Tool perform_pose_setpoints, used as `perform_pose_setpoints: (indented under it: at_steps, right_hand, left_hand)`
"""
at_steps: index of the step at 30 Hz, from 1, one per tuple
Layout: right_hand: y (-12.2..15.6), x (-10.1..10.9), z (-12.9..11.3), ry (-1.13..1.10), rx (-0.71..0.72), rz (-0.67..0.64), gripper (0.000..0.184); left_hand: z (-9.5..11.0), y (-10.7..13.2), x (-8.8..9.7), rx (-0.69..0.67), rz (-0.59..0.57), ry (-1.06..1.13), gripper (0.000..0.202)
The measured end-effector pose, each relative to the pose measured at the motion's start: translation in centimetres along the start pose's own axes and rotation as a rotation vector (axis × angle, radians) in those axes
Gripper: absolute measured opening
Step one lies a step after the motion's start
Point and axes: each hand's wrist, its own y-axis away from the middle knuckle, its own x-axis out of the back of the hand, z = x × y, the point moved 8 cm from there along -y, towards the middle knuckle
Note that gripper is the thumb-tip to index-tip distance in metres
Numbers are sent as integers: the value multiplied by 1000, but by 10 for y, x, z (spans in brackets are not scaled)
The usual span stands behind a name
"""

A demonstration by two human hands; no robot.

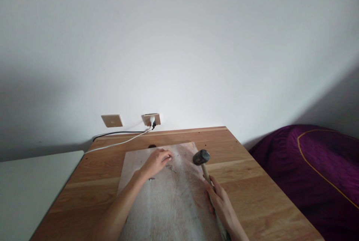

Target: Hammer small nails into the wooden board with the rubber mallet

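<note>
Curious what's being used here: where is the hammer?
Head view: the hammer is in the right hand, its head above the board, right of the left hand.

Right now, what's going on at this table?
A person is working at a wooden table with a pale board lying flat on it. The left hand rests on the board with its fingertips bunched near the far end; whether they pinch anything is too small to tell. The right hand grips the hammer by its wooden handle, head at the board's right edge. Small metal pieces, likely nails, lie by the left hand.
</note>
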Motion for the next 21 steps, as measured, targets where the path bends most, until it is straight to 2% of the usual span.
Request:
perform_pose_setpoints:
  at_steps: [2,5,7,11,16,21]
  right_hand:
    - [0,0,-1,-7,3,3,77]
    - [0,-2,0,-14,-14,-1,82]
    - [0,-3,1,-14,-33,-10,86]
    - [2,-2,-1,-12,-33,-5,84]
    - [4,-2,-6,-14,-33,-8,86]
    - [2,-2,-2,-8,-26,-3,86]
  left_hand:
    - [3,1,4,-34,-15,-80,16]
    - [0,1,22,-6,120,-171,21]
    - [-2,1,27,5,155,-173,22]
    - [6,0,10,-60,27,-170,19]
    - [8,-2,9,-19,92,-167,16]
    - [8,-6,7,-43,29,-32,12]
